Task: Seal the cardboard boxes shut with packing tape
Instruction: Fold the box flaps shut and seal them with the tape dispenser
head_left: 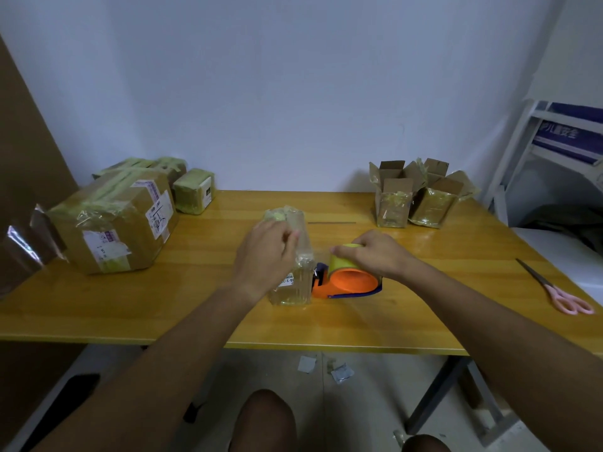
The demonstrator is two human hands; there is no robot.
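Observation:
A small tape-wrapped cardboard box [293,282] stands at the middle of the wooden table [163,308]. My left hand [266,252] lies on its top and left side, fingers curled over the upper edge. Right beside the box sits an orange tape dispenser [347,283] with a yellow-green tape roll [342,259]. My right hand [375,254] grips the roll from above. A clear strip of tape runs from the dispenser to the box's right side.
Taped boxes [117,220] are stacked at the back left. Two open small boxes [414,197] stand at the back right. Pink-handled scissors [558,290] lie near the right edge. A white shelf [554,151] stands to the right.

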